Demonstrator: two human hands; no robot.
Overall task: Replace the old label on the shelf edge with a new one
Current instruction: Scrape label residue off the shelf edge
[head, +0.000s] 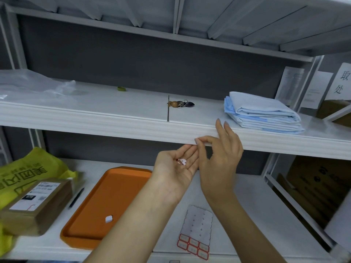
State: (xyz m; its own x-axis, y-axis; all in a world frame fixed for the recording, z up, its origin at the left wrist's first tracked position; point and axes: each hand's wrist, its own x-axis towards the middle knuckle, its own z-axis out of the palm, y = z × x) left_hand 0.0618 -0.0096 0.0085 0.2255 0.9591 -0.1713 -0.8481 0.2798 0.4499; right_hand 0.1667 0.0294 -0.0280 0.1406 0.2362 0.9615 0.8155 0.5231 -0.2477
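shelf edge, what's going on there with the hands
A person is peeling the old label off the shelf edge. The right hand pinches a small bit of it between thumb and forefinger. The left hand is open just below, palm up, with torn scraps on it. The sheet of new labels lies on the lower shelf, not yet picked up.

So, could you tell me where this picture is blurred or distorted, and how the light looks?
Head view: wide-angle distortion bows the shelf edge. Head view: the box at left and cartons at right are blurred; the label the right hand pinches is too small to read. Head view: soft, even light, no harsh glare.
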